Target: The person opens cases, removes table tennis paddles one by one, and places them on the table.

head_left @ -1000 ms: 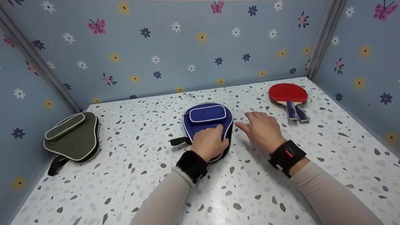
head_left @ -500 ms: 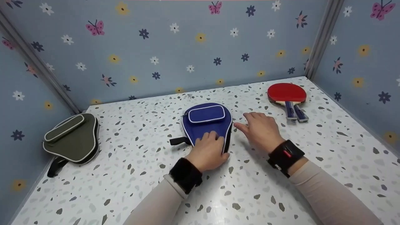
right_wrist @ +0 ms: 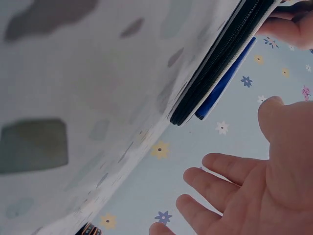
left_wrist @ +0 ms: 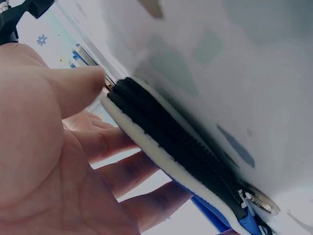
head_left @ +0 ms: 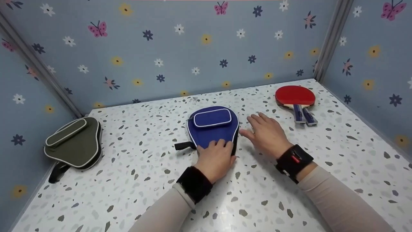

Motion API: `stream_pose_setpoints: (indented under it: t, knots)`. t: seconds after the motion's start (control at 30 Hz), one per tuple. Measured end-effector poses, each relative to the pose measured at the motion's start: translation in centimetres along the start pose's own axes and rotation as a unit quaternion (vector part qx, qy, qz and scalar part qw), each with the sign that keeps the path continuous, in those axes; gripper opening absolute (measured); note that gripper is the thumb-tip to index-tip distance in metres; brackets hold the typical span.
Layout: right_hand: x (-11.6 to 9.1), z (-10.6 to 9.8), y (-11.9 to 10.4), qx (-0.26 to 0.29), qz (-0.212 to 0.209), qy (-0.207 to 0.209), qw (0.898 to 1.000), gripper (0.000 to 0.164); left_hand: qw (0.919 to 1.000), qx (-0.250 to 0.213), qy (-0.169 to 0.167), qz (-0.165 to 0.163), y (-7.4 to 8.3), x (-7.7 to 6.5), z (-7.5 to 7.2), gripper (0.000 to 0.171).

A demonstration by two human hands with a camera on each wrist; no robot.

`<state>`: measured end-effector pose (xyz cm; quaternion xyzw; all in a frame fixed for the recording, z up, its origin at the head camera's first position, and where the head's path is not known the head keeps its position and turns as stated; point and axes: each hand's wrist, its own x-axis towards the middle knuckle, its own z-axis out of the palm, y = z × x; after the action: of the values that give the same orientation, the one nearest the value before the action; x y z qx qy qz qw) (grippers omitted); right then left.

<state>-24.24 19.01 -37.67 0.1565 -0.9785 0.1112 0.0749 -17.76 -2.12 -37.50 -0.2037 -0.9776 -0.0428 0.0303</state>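
Note:
A blue table tennis paddle case [head_left: 214, 133] with white piping lies on the table, its rounded end pointing away from me. My left hand [head_left: 215, 162] rests over its narrow near end. In the left wrist view, the fingers lie across the top face and the thumb is at the case's end. The black zippered side [left_wrist: 171, 139] shows there, with a metal zipper pull [left_wrist: 257, 199] farther along. My right hand [head_left: 267, 137] hovers beside the case's right edge, fingers extended, holding nothing. The right wrist view shows its spread fingers [right_wrist: 210, 186] apart from the case.
Two table tennis paddles lie overlapped at the back right, the red one [head_left: 294, 95] on top. An olive green paddle case [head_left: 79, 145] with a black strap [head_left: 58, 171] lies at the left edge. Flower-patterned walls [head_left: 180, 48] enclose the speckled table [head_left: 138, 199].
My left hand has drawn back from the middle of the blue case to its narrow end, and its fingers have straightened. The right hand's fingers have spread slightly; the case stays put.

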Motion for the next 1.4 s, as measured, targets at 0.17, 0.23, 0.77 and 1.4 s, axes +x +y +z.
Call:
stream_pose_setpoints:
  t: [0.17, 0.23, 0.77, 1.4]
  knots:
    - [-0.1, 0.0, -0.2, -0.01, -0.016, -0.025, 1.0, 0.078, 1.0, -0.005, -0.003, -0.005, -0.3, 0.4, -0.1, 0.041]
    - [-0.1, 0.0, -0.3, -0.011, -0.027, -0.03, 0.999, 0.077, 0.9999, -0.009, -0.009, -0.008, -0.6, 0.6, -0.2, 0.042]
    - [-0.4, 0.1, -0.7, 0.002, -0.057, -0.052, 0.997, 0.078, 0.9975, -0.042, -0.026, -0.051, -4.9, 1.8, -0.4, 0.048]
    - [-0.7, 0.1, -0.9, -0.004, -0.075, -0.048, 0.996, 0.077, 0.9919, -0.055, -0.008, -0.115, -12.2, 2.0, -0.8, 0.048]
